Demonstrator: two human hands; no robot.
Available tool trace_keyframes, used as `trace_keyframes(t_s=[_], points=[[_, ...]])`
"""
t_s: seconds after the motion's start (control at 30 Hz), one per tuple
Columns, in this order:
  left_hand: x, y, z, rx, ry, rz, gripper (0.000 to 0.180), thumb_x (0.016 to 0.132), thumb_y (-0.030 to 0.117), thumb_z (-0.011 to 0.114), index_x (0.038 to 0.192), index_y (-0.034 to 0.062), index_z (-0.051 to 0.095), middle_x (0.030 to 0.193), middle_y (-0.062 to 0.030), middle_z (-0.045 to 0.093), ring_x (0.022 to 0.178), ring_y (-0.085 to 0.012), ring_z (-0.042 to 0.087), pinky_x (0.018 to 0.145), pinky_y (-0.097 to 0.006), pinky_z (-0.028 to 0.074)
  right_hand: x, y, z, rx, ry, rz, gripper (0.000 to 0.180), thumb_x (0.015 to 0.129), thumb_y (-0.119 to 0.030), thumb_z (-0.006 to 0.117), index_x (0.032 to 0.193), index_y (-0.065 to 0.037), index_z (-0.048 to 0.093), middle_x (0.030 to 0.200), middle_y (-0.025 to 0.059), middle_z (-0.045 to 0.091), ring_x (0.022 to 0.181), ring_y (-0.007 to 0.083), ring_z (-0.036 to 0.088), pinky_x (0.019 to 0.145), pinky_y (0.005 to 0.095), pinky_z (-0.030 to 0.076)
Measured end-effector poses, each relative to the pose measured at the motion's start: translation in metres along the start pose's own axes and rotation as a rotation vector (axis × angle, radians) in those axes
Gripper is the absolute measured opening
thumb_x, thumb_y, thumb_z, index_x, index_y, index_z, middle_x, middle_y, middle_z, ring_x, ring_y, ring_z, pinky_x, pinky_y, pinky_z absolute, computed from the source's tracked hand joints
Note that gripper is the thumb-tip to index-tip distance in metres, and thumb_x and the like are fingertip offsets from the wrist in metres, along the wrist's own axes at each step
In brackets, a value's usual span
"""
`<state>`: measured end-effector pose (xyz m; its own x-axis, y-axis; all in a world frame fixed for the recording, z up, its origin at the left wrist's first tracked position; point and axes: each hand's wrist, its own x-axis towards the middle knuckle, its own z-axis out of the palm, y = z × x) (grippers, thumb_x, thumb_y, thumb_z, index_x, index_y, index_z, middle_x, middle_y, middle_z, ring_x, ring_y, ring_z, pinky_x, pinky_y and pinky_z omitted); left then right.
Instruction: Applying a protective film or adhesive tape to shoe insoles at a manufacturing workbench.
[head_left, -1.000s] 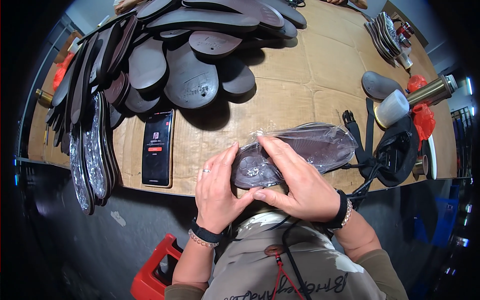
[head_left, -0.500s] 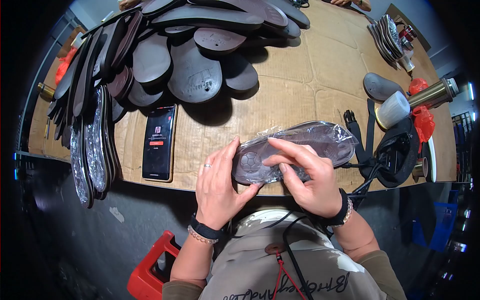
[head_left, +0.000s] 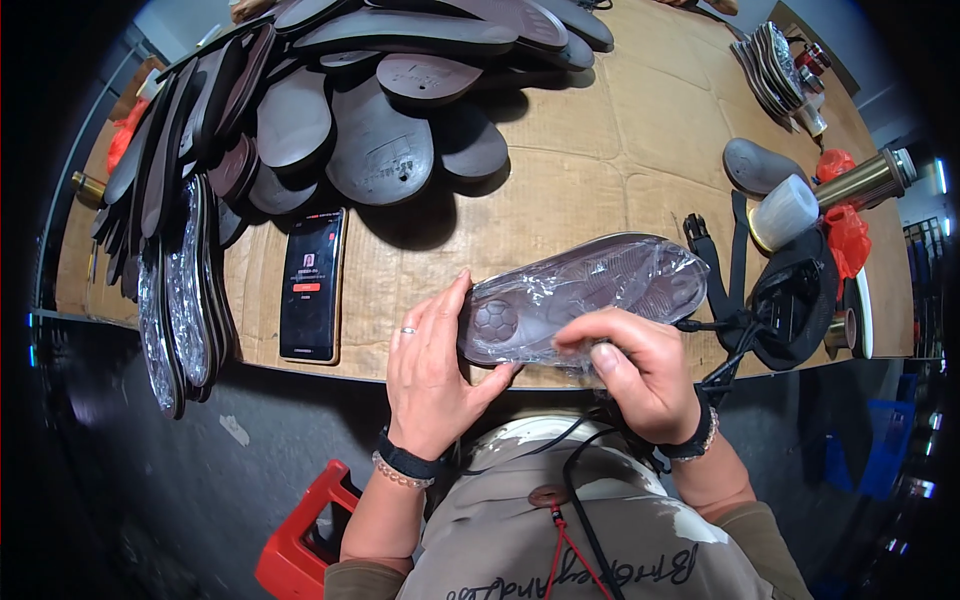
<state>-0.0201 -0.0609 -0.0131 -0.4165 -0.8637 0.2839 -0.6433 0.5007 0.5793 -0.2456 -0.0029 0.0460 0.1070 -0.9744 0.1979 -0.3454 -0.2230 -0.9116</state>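
In front of me on the table lies a dark shoe sole [head_left: 580,290] with a ball pattern at its left end, covered in crinkled clear plastic film [head_left: 640,270]. My left hand [head_left: 432,365] grips that left end, thumb along the near edge and fingers on the far side. Over the near edge, my right hand [head_left: 645,372] is closed, thumb against curled fingers; film gathers at its fingertips, though the exact pinch is partly hidden. A phone [head_left: 311,285] with a lit screen lies left of my left hand.
A large heap of dark soles [head_left: 385,145] covers the back left, with film-wrapped soles [head_left: 190,290] overhanging the front edge. At right are a black strap bag [head_left: 790,310], a white roll [head_left: 783,215], a brass-coloured cylinder [head_left: 865,183] and a grey sole [head_left: 762,166]. A red stool [head_left: 305,530] stands below.
My right hand has moved toward me and slightly right, its fingers curling in from over the sole to its near edge. My left hand keeps its hold on the end.
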Motion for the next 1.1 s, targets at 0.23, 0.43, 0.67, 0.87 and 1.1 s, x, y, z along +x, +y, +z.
trace_keyframes(t_s=[0.23,0.43,0.67,0.87,1.1], points=[[0.000,-0.002,-0.001,-0.002,-0.023,0.011,0.101,0.068,0.029,0.093,0.156,0.0042,0.048,0.140,-0.0151,0.064,0.128,-0.0337,0.059,0.109,-0.045,0.046,0.011,0.002,0.015,-0.411,-0.127,-0.142,0.052,0.104,-0.031,0.062,0.143,0.004,0.060,0.147,0.0274,0.058,0.109,0.0393,0.070,0.091,0.0452,0.056],[0.004,0.003,-0.028,-0.230,-0.043,0.113,0.103,0.074,0.032,0.090,0.159,-0.0011,0.043,0.151,-0.0246,0.053,0.140,-0.0415,0.050,0.118,-0.048,0.038,0.009,0.001,0.015,-0.379,-0.165,-0.165,0.070,0.098,-0.035,0.068,0.157,-0.002,0.047,0.159,0.0262,0.047,0.112,0.0420,0.069,0.096,0.0470,0.056],[0.045,0.050,-0.035,-0.121,-0.010,0.162,0.075,0.082,0.018,0.083,0.150,0.0027,0.056,0.146,-0.0206,0.060,0.134,-0.0380,0.057,0.112,-0.047,0.045,0.006,0.006,0.021,-0.401,-0.134,-0.202,0.073,0.088,-0.029,0.077,0.154,-0.007,0.053,0.161,0.0255,0.044,0.103,0.0379,0.069,0.091,0.0458,0.055],[0.062,0.069,-0.042,0.019,-0.065,0.163,0.070,0.079,0.023,0.088,0.142,0.0037,0.063,0.136,-0.0200,0.066,0.124,-0.0379,0.065,0.104,-0.044,0.052,0.000,0.005,0.014,-0.467,-0.144,-0.224,0.066,0.085,-0.038,0.082,0.138,-0.002,0.063,0.165,0.0251,0.036,0.129,0.0379,0.056,0.107,0.0479,0.045],[0.058,0.068,-0.037,0.082,-0.048,0.116,0.076,0.078,0.019,0.086,0.147,0.0057,0.058,0.136,-0.0198,0.065,0.122,-0.0381,0.065,0.102,-0.044,0.053,-0.008,0.007,0.002,-0.534,-0.088,-0.253,0.066,0.090,-0.048,0.079,0.128,0.003,0.065,0.155,0.0282,0.048,0.137,0.0425,0.053,0.116,0.0495,0.041]])
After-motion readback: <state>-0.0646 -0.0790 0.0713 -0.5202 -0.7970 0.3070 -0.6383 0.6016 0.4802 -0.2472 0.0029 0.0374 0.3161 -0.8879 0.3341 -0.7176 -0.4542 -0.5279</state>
